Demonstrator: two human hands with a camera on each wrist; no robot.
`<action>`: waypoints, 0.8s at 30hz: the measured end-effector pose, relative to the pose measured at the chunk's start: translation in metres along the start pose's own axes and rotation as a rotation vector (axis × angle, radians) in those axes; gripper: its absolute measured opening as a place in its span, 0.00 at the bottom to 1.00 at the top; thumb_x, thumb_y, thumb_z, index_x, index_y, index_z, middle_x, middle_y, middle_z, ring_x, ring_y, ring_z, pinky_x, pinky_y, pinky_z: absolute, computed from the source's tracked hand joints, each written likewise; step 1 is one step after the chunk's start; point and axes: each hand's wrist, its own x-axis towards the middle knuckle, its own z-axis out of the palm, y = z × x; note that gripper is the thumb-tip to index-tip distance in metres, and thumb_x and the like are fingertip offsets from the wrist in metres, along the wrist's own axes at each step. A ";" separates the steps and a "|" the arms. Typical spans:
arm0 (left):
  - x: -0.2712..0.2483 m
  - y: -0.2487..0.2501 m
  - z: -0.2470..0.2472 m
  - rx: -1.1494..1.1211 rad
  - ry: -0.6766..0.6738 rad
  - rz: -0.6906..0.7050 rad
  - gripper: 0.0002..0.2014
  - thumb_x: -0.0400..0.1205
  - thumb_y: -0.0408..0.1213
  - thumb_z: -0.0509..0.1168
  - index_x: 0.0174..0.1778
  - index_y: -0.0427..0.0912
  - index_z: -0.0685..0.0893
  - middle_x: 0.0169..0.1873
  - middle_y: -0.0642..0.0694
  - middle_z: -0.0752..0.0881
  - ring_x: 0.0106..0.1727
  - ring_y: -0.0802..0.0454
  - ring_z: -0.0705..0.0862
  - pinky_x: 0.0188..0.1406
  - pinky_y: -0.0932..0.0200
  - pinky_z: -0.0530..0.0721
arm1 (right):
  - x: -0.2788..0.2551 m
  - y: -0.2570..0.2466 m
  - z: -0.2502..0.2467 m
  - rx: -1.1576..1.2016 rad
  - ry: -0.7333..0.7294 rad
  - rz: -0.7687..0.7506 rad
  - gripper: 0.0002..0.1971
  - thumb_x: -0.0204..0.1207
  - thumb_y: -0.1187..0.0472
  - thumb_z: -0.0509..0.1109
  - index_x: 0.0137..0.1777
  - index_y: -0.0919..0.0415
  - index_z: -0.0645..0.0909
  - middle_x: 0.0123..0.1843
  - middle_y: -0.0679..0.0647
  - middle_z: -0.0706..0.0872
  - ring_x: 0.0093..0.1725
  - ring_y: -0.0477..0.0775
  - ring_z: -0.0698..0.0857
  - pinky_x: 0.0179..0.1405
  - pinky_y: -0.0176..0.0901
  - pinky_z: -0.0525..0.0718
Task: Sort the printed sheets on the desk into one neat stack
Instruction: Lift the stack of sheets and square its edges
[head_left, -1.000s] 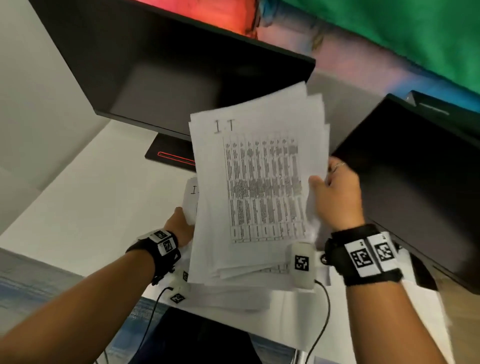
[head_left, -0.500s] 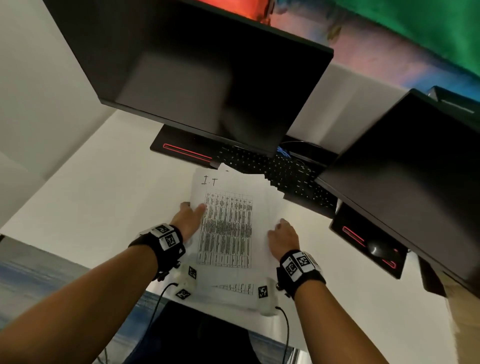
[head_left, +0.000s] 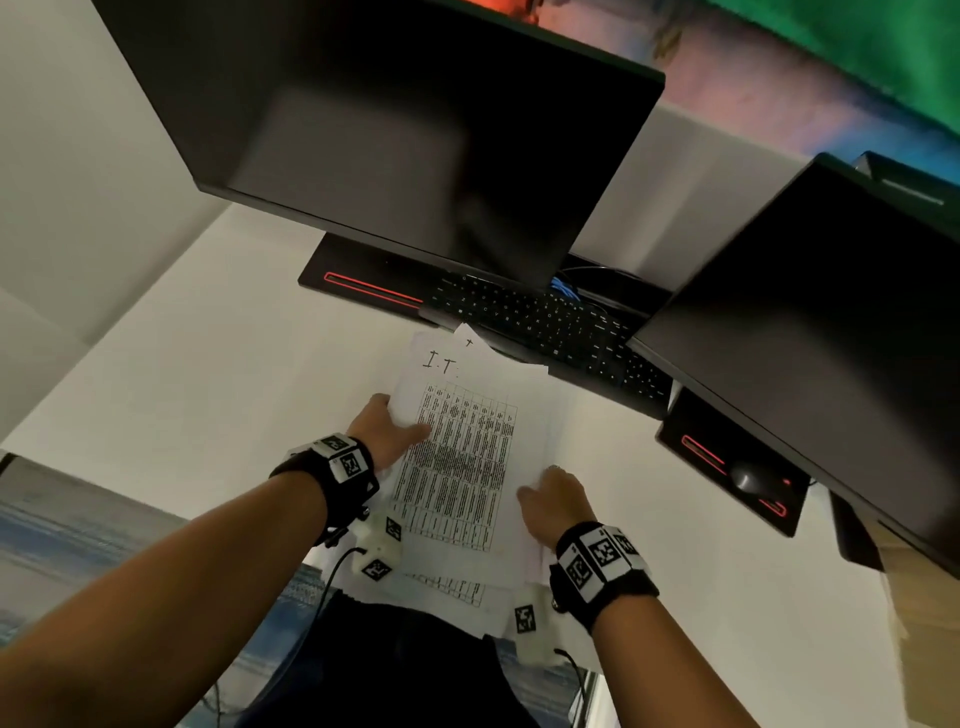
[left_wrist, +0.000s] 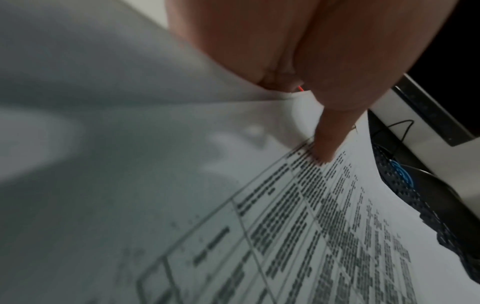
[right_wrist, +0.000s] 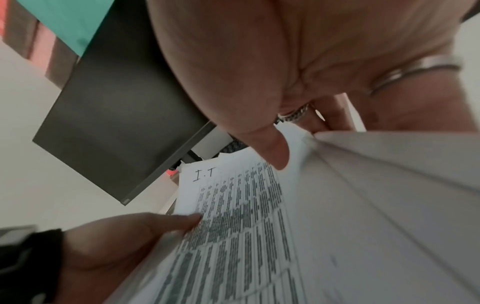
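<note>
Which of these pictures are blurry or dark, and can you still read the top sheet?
Head view: sharp enough, wide-angle bending of the monitors, and the handwritten "I.T" on the top sheet is legible, the table print is not. Left wrist view: dim, paper near the lens smeared, print rows blurred past the thumb. Right wrist view: brighter, "I.T" readable, but the near sheets are soft.

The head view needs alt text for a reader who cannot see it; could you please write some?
Two hands hold a stack of printed sheets over a white desk, the left hand gripping its left edge and the right hand its right. Two dark monitors and a black keyboard sit behind.
</note>
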 end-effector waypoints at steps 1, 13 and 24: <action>-0.001 0.001 0.000 0.033 -0.013 0.010 0.28 0.76 0.46 0.77 0.67 0.38 0.77 0.56 0.42 0.87 0.54 0.41 0.87 0.50 0.50 0.83 | 0.002 -0.002 -0.003 0.016 0.015 0.010 0.30 0.83 0.55 0.61 0.80 0.72 0.63 0.78 0.66 0.72 0.74 0.66 0.75 0.69 0.49 0.75; -0.059 0.060 -0.050 -0.461 -0.065 0.450 0.21 0.78 0.31 0.75 0.66 0.41 0.83 0.57 0.48 0.92 0.53 0.57 0.91 0.55 0.52 0.88 | 0.000 -0.004 -0.084 1.007 0.205 -0.243 0.52 0.50 0.55 0.89 0.78 0.55 0.71 0.70 0.55 0.85 0.66 0.54 0.86 0.69 0.58 0.82; -0.079 0.080 -0.044 -0.487 0.086 0.694 0.32 0.79 0.35 0.75 0.76 0.47 0.67 0.68 0.52 0.81 0.70 0.60 0.82 0.67 0.55 0.84 | -0.071 -0.039 -0.096 1.227 0.454 -0.637 0.35 0.61 0.65 0.86 0.70 0.53 0.81 0.67 0.57 0.86 0.62 0.54 0.88 0.53 0.53 0.91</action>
